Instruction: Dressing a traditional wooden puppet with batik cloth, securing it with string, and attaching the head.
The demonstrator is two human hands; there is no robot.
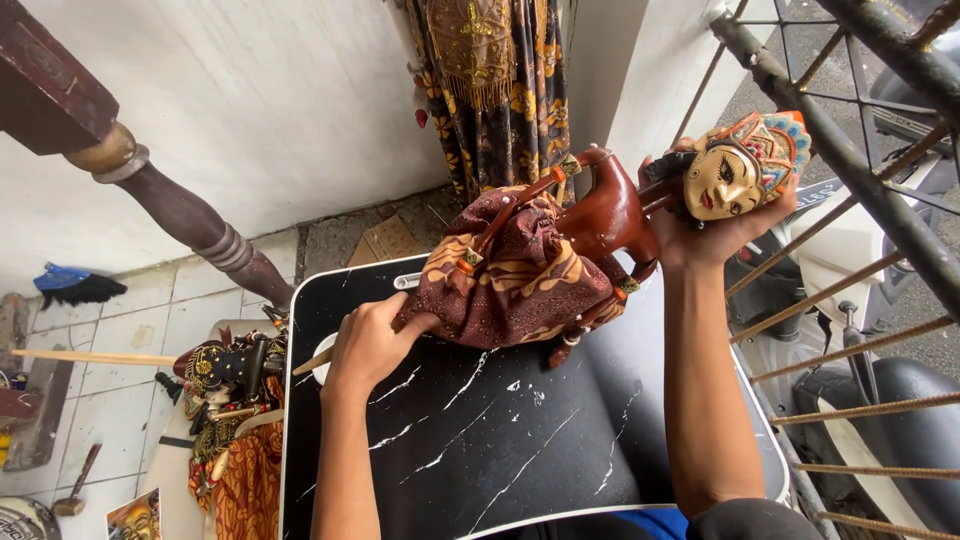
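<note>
A wooden rod puppet lies tilted above a black marble-patterned tray table (pixel 500 450). Its glossy brown body (pixel 605 215) wears a brown batik skirt (pixel 515 270). My right hand (pixel 705 235) cups the puppet's painted head (pixel 740 165), which has a pale face and a colourful crown. My left hand (pixel 370 345) grips the lower edge of the skirt, where a thin wooden rod (pixel 312 362) sticks out to the left. Thin red arm rods run across the skirt.
Another puppet in gold and black dress (pixel 225 400) lies left of the table on the tiled floor (pixel 130 330). A dark turned wooden post (pixel 190 215) rises at left. Batik cloth (pixel 500 80) hangs at the back. A metal grille (pixel 850 160) and a scooter seat (pixel 900 420) stand at right.
</note>
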